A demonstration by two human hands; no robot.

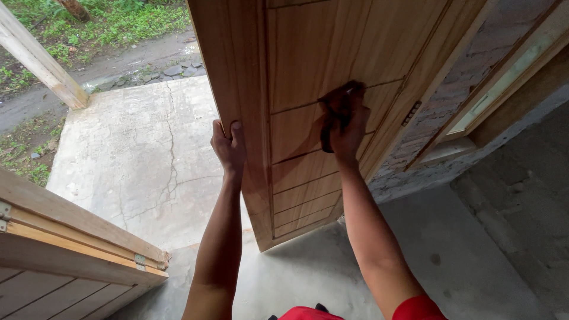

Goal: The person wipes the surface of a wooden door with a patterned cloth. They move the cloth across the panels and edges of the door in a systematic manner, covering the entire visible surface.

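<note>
A light wooden door [308, 65] with horizontal slat panels stands open in front of me, hinged at its right side. My left hand [229, 145] grips the door's free left edge, fingers wrapped round it. My right hand [345, 121] presses a dark pad, seemingly sandpaper [326, 133], flat against a panel near the middle of the door.
A metal hinge [410, 112] joins the door to the frame beside a bare brick wall [468, 77]. A second wooden door leaf [65, 255] with hinges lies at lower left. Outside are a cracked concrete slab [142, 148], a slanting timber post [38, 59] and grass.
</note>
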